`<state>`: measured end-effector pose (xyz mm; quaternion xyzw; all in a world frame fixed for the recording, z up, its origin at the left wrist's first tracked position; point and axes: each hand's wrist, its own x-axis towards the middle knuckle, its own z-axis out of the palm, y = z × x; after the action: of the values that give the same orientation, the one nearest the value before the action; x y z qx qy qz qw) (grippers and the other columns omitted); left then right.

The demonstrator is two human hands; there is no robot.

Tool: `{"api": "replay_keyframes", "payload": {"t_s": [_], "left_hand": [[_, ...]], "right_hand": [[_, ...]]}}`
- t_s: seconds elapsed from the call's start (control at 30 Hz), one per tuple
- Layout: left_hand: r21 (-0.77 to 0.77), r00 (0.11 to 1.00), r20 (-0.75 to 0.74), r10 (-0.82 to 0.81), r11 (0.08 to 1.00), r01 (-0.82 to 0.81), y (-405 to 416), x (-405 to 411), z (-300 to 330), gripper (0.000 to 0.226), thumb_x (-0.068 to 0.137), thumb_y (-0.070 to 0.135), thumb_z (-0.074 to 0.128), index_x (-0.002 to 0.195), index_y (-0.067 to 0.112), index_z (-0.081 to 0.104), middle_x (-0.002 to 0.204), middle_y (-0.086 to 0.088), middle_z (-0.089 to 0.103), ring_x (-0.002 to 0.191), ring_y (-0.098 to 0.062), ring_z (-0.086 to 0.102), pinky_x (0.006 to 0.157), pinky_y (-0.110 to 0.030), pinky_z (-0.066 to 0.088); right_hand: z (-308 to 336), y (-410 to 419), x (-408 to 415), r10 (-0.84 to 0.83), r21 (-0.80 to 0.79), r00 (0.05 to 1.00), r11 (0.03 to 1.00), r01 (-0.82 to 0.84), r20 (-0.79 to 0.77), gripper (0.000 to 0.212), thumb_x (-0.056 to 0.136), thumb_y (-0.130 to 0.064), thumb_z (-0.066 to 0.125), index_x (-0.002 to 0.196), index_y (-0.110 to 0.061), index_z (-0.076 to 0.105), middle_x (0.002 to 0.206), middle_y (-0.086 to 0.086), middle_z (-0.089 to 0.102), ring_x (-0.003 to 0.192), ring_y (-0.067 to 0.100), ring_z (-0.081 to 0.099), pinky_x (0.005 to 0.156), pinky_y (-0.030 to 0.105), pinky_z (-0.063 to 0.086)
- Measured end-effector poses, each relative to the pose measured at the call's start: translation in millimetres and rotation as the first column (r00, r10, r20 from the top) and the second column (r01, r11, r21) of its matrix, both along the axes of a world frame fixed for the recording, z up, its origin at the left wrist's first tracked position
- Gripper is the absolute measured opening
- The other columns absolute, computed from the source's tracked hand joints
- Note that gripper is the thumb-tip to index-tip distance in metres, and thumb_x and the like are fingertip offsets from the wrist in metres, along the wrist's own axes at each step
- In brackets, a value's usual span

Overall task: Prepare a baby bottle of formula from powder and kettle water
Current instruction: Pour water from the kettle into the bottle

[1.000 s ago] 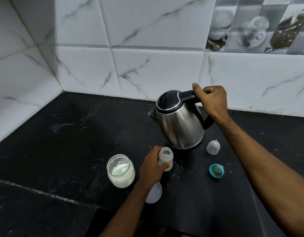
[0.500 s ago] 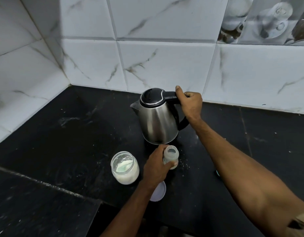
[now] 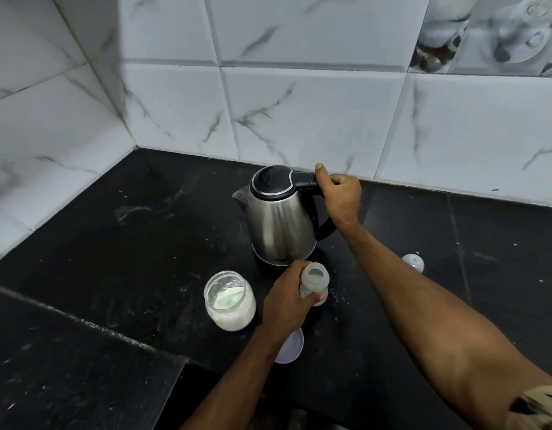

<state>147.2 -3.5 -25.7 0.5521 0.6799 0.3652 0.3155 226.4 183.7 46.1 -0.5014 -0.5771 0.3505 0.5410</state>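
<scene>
The right hand reaches forward, arm extended, fingers curled round the kettle handle. The left hand grips the bottle, forearm angled up from below.

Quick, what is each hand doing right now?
Left hand: grips the open baby bottle, upright on the counter.
Right hand: grips the kettle by its black handle.

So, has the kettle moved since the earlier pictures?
Yes. The kettle, held by the right hand, has shifted left, toward the powder jar; its spout is now almost in line with the jar.
</scene>
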Motion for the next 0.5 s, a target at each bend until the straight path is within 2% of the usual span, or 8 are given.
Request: {"api": "replay_keyframes", "payload": {"t_s": [0.23, 0.43, 0.5], "left_hand": [[0.009, 1.0, 0.0, 0.002, 1.0, -0.002, 0.2, 0.6, -1.2, 0.047, 0.07, 0.037, 0.076, 0.112, 0.039, 0.054, 0.107, 0.019, 0.065, 0.1, -0.002, 0.062, 0.09, -0.04, 0.052], [0.032, 1.0, 0.013, -0.014, 0.999, 0.013, 0.4, 0.6, -3.5, 0.047, 0.071, 0.036, 0.076, 0.111, 0.041, 0.053, 0.108, 0.019, 0.066, 0.102, -0.004, 0.062, 0.09, -0.042, 0.052], [0.043, 1.0, 0.02, -0.022, 0.999, 0.021, 0.9, -0.1, -5.3, 0.048, 0.072, 0.032, 0.078, 0.113, 0.039, 0.054, 0.109, 0.017, 0.066, 0.104, -0.006, 0.063, 0.091, -0.043, 0.052]], "right_hand": [[-10.5, 1.9, 7.4, -0.032, 0.001, 0.999, 0.999, 0.032, -0.017, 0.064, 0.08, -0.06, 0.059, 0.045, -0.015, 0.033, 0.045, -0.002, 0.025, 0.045, 0.011, 0.023, 0.047, 0.029, 0.021], [-7.0, -0.5, 17.8, 0.078, -0.013, 0.997, 0.997, -0.078, 0.022, 0.062, 0.088, -0.058, 0.059, 0.049, -0.017, 0.033, 0.046, -0.008, 0.029, 0.047, 0.009, 0.028, 0.048, 0.023, 0.026], [-6.2, -5.0, 27.0, 0.153, -0.034, 0.985, 0.988, -0.15, 0.081, 0.051, 0.092, -0.057, 0.056, 0.056, -0.023, 0.047, 0.052, -0.016, 0.044, 0.053, 0.003, 0.041, 0.053, 0.014, 0.032]]}}
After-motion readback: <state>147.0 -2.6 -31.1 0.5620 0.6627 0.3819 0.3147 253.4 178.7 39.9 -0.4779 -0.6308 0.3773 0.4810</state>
